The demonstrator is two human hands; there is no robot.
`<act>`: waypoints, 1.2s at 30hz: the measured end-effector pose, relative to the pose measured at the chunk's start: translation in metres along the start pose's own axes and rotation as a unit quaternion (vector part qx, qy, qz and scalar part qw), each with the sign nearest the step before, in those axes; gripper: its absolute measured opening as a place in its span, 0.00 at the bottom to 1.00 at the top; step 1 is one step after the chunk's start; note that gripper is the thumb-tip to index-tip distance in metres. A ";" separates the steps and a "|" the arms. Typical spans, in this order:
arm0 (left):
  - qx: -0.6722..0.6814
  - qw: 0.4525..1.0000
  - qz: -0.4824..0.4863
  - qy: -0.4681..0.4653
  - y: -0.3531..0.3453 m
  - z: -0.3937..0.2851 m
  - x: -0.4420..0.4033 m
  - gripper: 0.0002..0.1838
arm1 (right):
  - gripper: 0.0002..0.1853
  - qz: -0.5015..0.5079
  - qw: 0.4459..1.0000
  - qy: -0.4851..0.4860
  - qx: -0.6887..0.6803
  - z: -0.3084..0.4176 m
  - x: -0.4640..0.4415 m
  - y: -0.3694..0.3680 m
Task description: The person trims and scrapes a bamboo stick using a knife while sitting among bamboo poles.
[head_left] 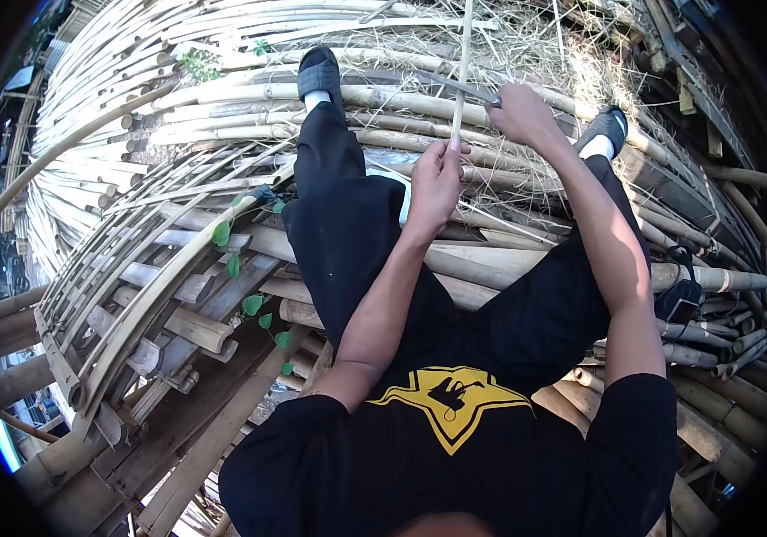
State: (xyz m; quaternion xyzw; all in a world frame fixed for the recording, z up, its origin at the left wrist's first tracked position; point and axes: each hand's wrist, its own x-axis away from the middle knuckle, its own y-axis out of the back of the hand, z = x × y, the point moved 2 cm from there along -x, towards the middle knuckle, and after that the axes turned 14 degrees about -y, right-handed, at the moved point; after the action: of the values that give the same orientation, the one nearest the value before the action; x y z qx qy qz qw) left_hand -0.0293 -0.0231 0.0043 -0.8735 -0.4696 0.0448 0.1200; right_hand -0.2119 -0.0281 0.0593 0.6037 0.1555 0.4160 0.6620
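A thin pale bamboo strip (pixel 465 63) runs upward from my left hand (pixel 437 183), whose fingers are closed round its lower end. Above and to the right, my right hand (pixel 524 116) is closed on the handle of a knife. The knife's blade (pixel 457 86) points left and lies across the strip, a little above my left hand. Whether the edge is cutting into the strip cannot be made out. Both hands are over the bamboo poles, between my spread legs.
Long bamboo poles (pixel 383 97) lie under my feet, with shavings (pixel 527 54) scattered over them. A woven bamboo lattice (pixel 178 259) and a green vine (pixel 252 305) are at the left. A small black bag (pixel 681 300) sits on poles at the right.
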 end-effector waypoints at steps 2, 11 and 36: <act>0.019 0.999 -0.017 -0.028 0.000 -0.001 -0.002 0.11 | 0.16 0.014 0.999 0.040 0.014 0.009 0.014 -0.020; 0.178 0.981 0.027 0.066 0.002 -0.024 0.004 0.08 | 0.13 -0.014 0.999 0.048 0.023 0.004 0.012 -0.024; 0.181 0.979 0.052 0.083 -0.005 -0.022 0.006 0.09 | 0.14 -0.020 0.999 0.043 0.021 0.000 0.010 -0.020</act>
State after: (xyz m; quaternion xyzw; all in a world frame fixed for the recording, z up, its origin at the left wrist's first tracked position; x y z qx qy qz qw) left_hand -0.0258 -0.0195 0.0266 -0.8610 -0.3965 0.0626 0.3122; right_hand -0.1989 -0.0194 0.0436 0.5960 0.2048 0.4249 0.6498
